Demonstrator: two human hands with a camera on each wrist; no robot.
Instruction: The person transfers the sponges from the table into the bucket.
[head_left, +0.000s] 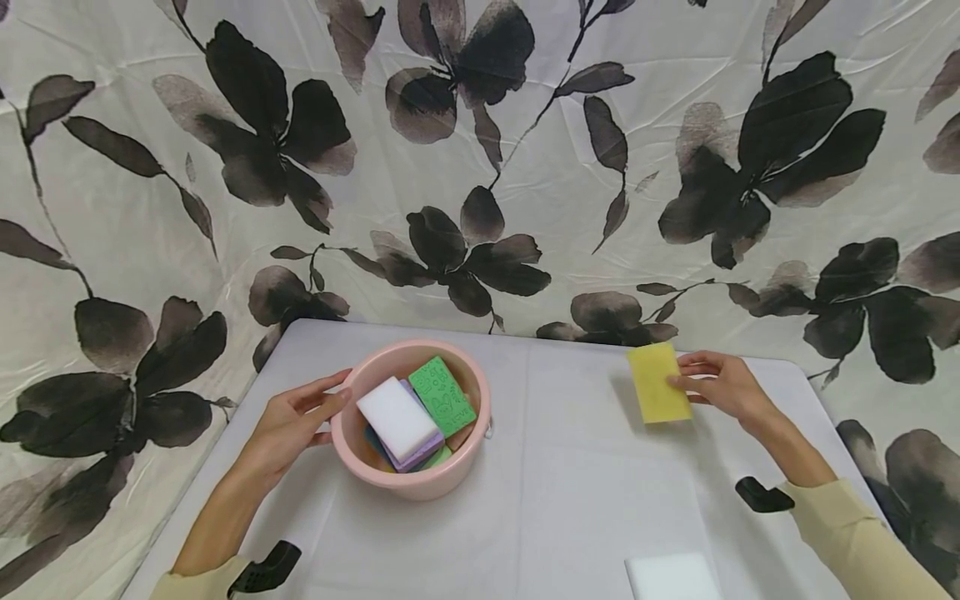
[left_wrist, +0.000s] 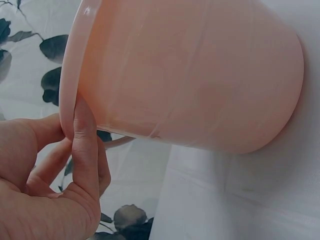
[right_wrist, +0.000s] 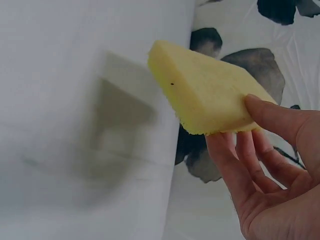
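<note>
A pink bucket [head_left: 442, 482] stands on the left half of the table, and my left hand [head_left: 294, 425] pinches its rim from the left. In the left wrist view the thumb and fingers lie on either side of that rim [left_wrist: 70, 75]. Inside the bucket are several sponges, with a white one [head_left: 396, 415] and a green one [head_left: 442, 395] on top. My right hand [head_left: 718, 385] holds a yellow sponge [head_left: 660, 383] by its right edge. The right wrist view shows this sponge [right_wrist: 210, 90] raised off the table between thumb and fingers, its shadow beside it.
The table [head_left: 555, 467] has a white cover. A white block [head_left: 672, 577] lies at its near edge, right of centre, partly cut off by the frame. Behind the table hangs a floral cloth [head_left: 570, 208], which also rises along both sides.
</note>
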